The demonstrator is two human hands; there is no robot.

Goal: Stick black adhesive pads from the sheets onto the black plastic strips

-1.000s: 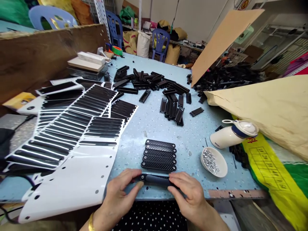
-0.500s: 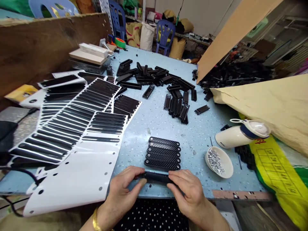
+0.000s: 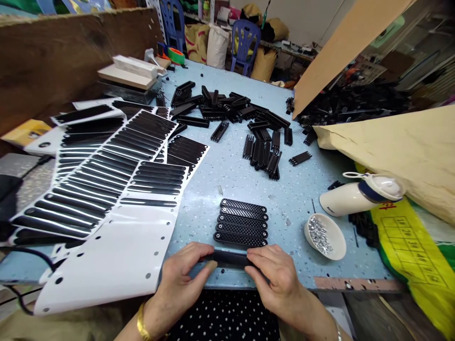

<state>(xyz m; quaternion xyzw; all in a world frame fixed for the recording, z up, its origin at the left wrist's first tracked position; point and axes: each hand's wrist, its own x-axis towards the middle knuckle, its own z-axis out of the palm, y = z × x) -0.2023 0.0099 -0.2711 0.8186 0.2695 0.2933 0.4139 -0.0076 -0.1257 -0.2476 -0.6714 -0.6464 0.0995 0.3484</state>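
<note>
A dark, narrow strip [image 3: 230, 258] lies crosswise near the table's front edge. My left hand [image 3: 190, 272] pinches its left end, and my right hand [image 3: 272, 272] closes on its right end with thumb and fingers. Just beyond it, several black textured bars [image 3: 241, 222] with a small metal ring at each end lie side by side. To the left, white sheets [image 3: 117, 255] carry rows of glossy black strips [image 3: 152, 177]. A white bowl [image 3: 336, 237] of small silvery pieces [image 3: 320, 233] stands to the right.
Black slotted parts [image 3: 263, 151] are heaped farther back on the blue table [image 3: 213, 182]. A white bottle [image 3: 343, 199] lies at the right beside a yellow printed bag [image 3: 408, 241]. Boxes [image 3: 130, 76] and green tape [image 3: 176, 55] are at the back left, by a wooden board [image 3: 78, 52].
The view has shifted slightly. Both hands keep their hold on the dark strip, with hardly any movement.
</note>
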